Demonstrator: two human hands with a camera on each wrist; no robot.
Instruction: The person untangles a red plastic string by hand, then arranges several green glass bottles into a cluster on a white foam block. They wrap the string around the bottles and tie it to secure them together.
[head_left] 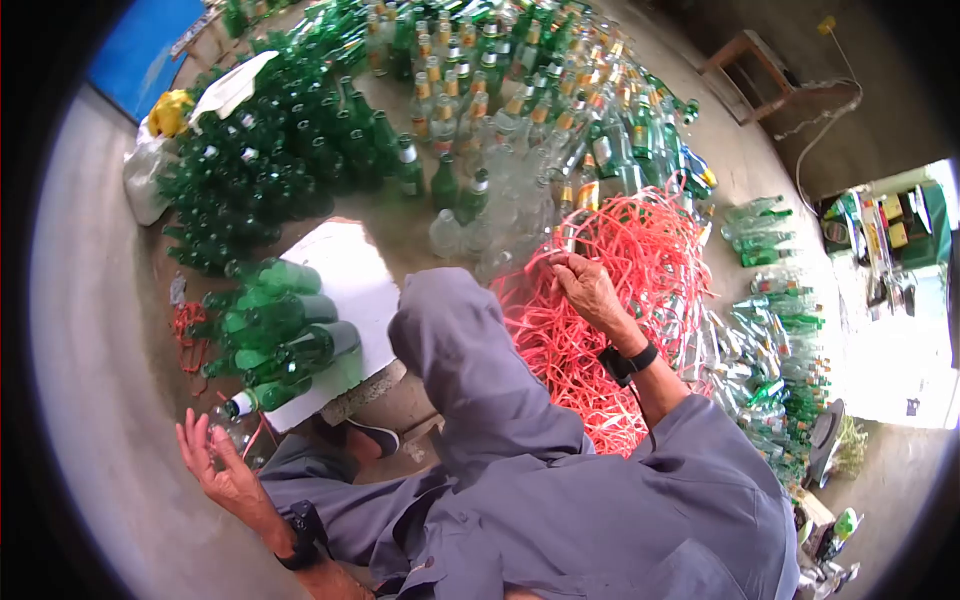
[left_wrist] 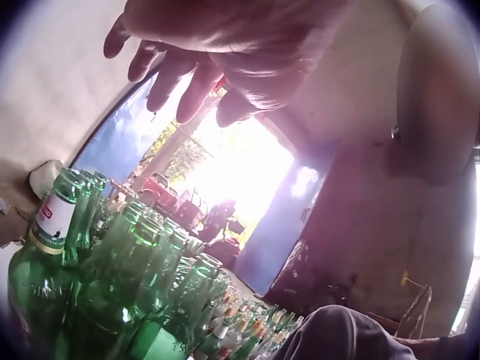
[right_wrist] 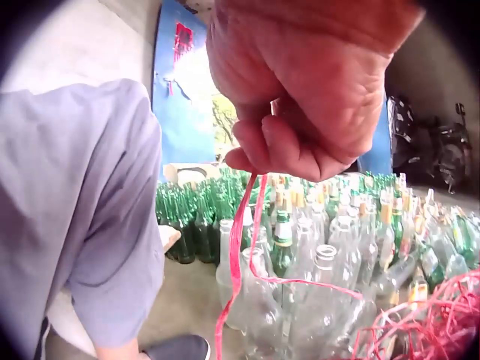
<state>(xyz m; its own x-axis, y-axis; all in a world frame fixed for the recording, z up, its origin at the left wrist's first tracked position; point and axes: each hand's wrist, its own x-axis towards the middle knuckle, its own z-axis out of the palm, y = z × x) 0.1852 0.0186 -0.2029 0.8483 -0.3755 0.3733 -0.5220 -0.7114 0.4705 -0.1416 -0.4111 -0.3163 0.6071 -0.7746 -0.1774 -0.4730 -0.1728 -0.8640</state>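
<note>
Grey cloth shirt [head_left: 600, 520]: nearest, 5 o'clock. Right hand [head_left: 590, 290], 3 o'clock: pinches thin pink-red plastic strand [right_wrist: 236, 255] beside tangled pink-red plastic heap [head_left: 650, 250]. Left hand [head_left: 230, 480], 8 o'clock: open. Handling, judged: slow upward draw limits snagging. Green glass bottles [head_left: 305, 350]: 9 o'clock. Obstructions: clear glass bottles [head_left: 510, 195], 12 o'clock; grey-trousered knee [head_left: 440, 310], between hands.

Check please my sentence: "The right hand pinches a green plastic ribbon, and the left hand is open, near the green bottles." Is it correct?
Not fully: the ribbon is pinkish red, not green, as the right wrist view shows. The right hand does pinch it, and the left hand is open, near the green bottles.
</note>
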